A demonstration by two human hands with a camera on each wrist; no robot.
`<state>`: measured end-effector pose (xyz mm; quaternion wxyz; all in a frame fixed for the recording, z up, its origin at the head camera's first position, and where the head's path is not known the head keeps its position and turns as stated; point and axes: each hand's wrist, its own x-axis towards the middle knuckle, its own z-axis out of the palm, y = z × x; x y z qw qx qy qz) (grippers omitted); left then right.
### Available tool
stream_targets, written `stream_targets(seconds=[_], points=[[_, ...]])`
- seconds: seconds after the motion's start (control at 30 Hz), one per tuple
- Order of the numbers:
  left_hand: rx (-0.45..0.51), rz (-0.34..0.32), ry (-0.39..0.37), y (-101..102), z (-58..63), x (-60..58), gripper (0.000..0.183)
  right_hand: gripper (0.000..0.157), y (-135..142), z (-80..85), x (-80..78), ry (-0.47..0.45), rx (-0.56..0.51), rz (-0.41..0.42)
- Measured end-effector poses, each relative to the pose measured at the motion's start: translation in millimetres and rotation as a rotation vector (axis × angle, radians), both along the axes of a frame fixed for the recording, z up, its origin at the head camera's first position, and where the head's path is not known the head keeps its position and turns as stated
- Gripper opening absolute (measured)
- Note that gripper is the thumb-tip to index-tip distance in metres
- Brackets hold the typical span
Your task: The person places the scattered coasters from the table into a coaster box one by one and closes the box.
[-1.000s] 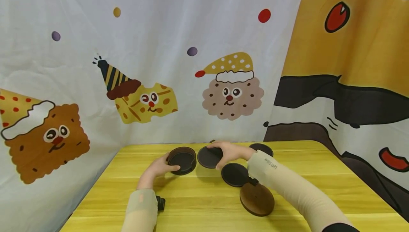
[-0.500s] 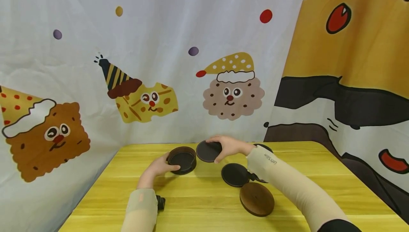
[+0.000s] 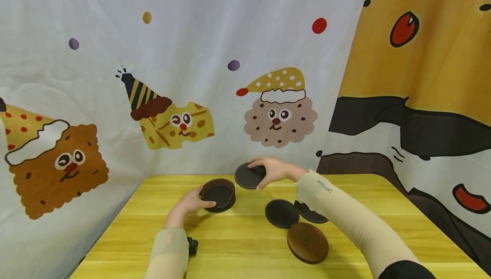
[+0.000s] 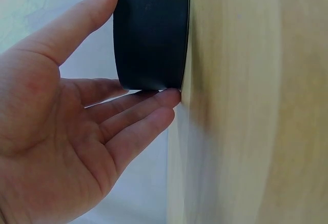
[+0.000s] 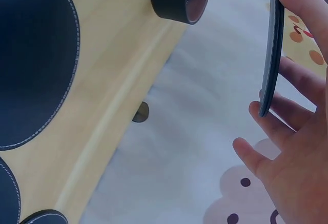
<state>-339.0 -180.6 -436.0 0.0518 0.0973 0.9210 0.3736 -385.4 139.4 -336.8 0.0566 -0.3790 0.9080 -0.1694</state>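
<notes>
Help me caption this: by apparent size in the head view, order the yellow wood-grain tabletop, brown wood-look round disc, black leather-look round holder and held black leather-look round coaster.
Tabletop
Brown disc
Holder
Held coaster, partly covered by right hand

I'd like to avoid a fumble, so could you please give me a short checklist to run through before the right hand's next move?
1. Right hand grips the black coaster: ok, thumb and fingers pinch its edge.
2. Coaster clear of the wood-grain table: ok, it is raised.
3. Round coaster holder upright and open-topped: ok.
4. Left hand steadying the holder: ok, thumb and fingers against its wall.
5. Coaster lined up over the holder: not ok, it is off to the right.
6. Room inside the holder: cannot tell, its depth and contents are unclear.
</notes>
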Motion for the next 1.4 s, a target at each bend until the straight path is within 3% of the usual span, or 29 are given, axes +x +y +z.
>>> stream_targets(seconds=[0.27,0.97,1.4], points=[[-0.001,-0.002,0.010,0,0.4,3.9,0.087,0.080,-8,3.4,-2.6,0.015,-0.010,-0.002],[0.016,0.019,-0.037,2,-3.5,0.6,0.090,0.082,-50,-32.4,-18.3,-0.065,-0.139,0.045],[0.002,0.011,-0.007,0,-4.4,-1.1,0.085,0.083,-70,-48.4,-28.1,-0.054,-0.151,0.047]])
